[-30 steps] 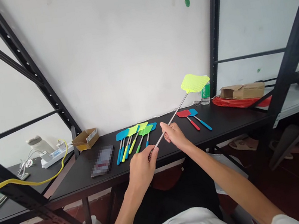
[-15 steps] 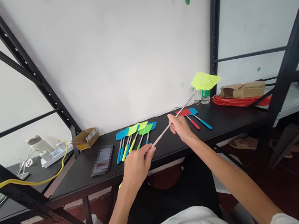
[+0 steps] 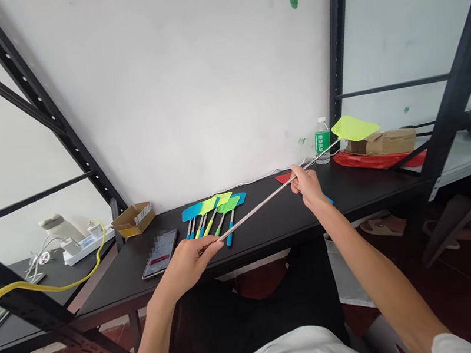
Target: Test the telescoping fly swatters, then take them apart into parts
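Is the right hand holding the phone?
No, the right hand grips the metal handle of a yellow fly swatter, while the phone lies on the black desk.

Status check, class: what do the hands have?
Left hand, right hand: both on lime-green fly swatter, metal shaft. Mesh head beside water bottle.

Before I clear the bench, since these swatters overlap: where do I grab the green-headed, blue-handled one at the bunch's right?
Grip the blue handle near its free end, coming from the bench's front edge. That end points toward you, clear of the other swatters, while the green head overlaps them.
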Motion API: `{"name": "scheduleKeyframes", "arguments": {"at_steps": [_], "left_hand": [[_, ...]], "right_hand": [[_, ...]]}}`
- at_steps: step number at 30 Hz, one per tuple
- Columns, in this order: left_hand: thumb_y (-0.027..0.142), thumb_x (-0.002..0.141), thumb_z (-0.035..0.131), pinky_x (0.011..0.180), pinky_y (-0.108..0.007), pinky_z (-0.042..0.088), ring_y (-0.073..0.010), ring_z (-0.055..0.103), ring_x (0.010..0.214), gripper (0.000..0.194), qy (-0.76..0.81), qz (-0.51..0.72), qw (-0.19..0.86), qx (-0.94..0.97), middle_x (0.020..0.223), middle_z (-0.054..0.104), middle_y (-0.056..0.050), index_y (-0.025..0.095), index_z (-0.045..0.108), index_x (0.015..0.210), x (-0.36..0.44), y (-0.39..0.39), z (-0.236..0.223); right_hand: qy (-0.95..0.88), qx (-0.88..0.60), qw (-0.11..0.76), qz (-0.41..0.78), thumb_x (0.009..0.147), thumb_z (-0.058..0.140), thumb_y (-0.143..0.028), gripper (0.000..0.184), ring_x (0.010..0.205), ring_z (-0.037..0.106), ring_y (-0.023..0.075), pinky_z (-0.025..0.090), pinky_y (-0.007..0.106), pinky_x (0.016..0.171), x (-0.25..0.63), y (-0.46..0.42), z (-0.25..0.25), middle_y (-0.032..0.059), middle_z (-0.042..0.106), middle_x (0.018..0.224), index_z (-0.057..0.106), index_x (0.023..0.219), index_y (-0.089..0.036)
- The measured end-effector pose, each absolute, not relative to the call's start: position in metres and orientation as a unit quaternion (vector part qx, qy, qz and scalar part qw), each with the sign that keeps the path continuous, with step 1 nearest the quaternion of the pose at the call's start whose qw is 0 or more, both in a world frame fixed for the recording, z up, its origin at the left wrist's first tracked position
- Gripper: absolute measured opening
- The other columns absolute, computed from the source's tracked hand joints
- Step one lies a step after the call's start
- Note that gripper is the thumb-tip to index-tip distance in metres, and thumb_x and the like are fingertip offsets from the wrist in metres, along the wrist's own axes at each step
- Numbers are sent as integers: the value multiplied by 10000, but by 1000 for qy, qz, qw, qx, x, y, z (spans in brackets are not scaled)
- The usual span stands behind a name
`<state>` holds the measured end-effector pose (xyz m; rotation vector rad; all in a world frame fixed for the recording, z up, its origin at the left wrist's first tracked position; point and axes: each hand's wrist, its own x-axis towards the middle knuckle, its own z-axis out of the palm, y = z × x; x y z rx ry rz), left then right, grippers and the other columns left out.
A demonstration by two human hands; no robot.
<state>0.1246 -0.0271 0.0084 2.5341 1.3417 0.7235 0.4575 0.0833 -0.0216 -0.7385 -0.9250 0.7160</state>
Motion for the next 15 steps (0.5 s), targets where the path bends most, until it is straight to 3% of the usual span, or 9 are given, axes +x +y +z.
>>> {"name": "scheduleKeyframes", "arguments": {"at_steps": [9,15], "left_hand": [[533,968,440,534,-242,228,-111,255,556,447,476,209,114,846,591,335,42,181,655,796,86,-15,9],[511,975,442,535,-233,247,-102,299,552,443,471,206,148,845,588,353,46,174,540,704,70,-9,6]], "right_hand": [[-423,-361,764,328,814,607,-354,385,335,286,65,278,224,359,473,89,-26,-82,285,399,415,506,-223],[-411,-379,768,311,811,607,-356,409,332,307,69,303,225,362,482,95,-30,-79,286,400,369,503,-230]]}}
